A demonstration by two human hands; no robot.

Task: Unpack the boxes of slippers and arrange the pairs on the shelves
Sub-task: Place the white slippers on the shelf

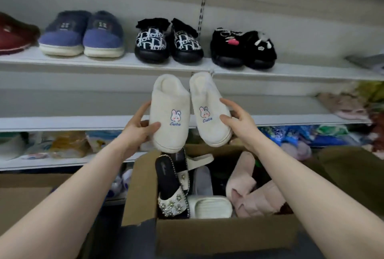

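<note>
Hands grip one cream bunny slipper each: left hand (pixel 138 129), right hand (pixel 236 120). Risk: loose side grips may drop either into cardboard box (pixel 218 236) below.

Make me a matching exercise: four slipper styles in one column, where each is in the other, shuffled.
1. white bunny slippers
2. blue slippers
3. pink slippers
4. black fluffy slippers

a. in the cardboard box
b. upper shelf, right of the patterned pair
c. in the left hand and right hand
d. upper shelf, left of the patterned pair

Pairs: 1-c, 2-d, 3-a, 4-b
</note>
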